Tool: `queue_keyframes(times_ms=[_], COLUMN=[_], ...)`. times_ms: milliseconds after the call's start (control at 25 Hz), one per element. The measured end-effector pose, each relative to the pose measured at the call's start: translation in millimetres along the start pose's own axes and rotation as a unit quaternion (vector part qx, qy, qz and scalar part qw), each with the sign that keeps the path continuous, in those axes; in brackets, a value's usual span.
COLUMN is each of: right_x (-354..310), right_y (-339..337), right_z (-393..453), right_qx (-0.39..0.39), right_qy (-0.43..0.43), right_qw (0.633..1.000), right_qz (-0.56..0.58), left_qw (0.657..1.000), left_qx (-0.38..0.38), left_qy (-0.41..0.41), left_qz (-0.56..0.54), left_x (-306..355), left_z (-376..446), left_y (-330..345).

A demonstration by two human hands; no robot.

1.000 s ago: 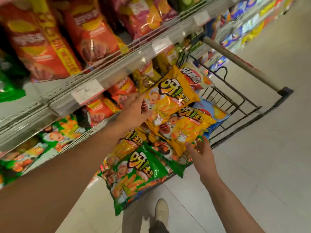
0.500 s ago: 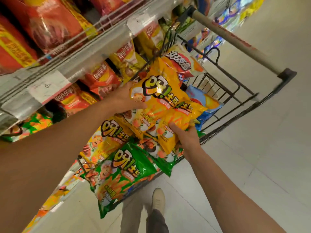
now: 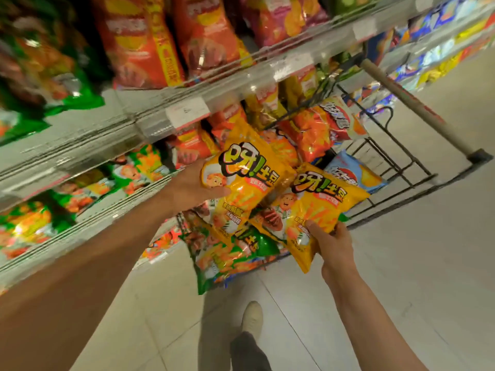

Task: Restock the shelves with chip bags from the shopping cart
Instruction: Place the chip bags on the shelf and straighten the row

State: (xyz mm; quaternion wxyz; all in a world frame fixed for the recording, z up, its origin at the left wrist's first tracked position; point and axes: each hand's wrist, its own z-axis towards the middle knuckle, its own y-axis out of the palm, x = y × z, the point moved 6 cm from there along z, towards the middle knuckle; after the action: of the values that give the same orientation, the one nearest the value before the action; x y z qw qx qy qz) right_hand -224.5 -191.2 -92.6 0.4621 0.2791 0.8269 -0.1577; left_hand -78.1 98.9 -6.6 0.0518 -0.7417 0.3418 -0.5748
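Two yellow chip bags are lifted above the black wire shopping cart. My left hand grips the left yellow bag by its left edge, close to the shelf front. My right hand pinches the lower corner of the right yellow bag. Under them in the cart lie a green chip bag, an orange-red bag, a red-and-white bag and a blue bag. The shelves on the left hold red, green and orange bags.
The cart's handle bar runs diagonally at upper right. A white price tag hangs on the shelf rail. My shoe stands on the pale tiled floor below the cart. More shelves of blue and yellow packets run along the aisle at top right.
Both hands have pulled the two yellow bags apart and raised them off the pile. My right hand now holds its bag by the bottom corner. The view has tilted up toward the shelves.
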Motion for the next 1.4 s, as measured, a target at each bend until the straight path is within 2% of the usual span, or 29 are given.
queue_keyframes(times_ms=[160,320,560,760,880,1000,1400], right_x=[14,55,155,206,214,213,183], right_y=[38,100,182,233,256,277,334], right_z=[-69,-159,-288,-347,-358,-352,-260], right_qx=[-0.088,-0.204,-0.321,-0.377,-0.398,-0.414,-0.407], right_qy=[-0.056,-0.087,-0.059,-0.034,-0.013,-0.007,0.023], right_qw=[0.994,0.97,0.934,0.906,0.898,0.89,0.887], right_qz=[-0.037,-0.102,-0.147,-0.188,-0.185,-0.19,-0.219], left_qw=[0.996,0.984,0.942,0.905,0.889,0.889,0.895], left_qx=[0.08,0.161,0.281,0.348,0.369,0.357,0.308], left_qy=[-0.016,-0.06,-0.147,-0.184,-0.183,-0.178,-0.171], left_qz=[-0.031,-0.037,-0.112,-0.16,-0.201,-0.224,-0.272], left_x=[-40,-124,-240,-299,-320,-329,-317], left_z=[-105,-242,-448,-551,-566,-554,-432], left_y=[-46,-83,-140,-165,-168,-169,-205])
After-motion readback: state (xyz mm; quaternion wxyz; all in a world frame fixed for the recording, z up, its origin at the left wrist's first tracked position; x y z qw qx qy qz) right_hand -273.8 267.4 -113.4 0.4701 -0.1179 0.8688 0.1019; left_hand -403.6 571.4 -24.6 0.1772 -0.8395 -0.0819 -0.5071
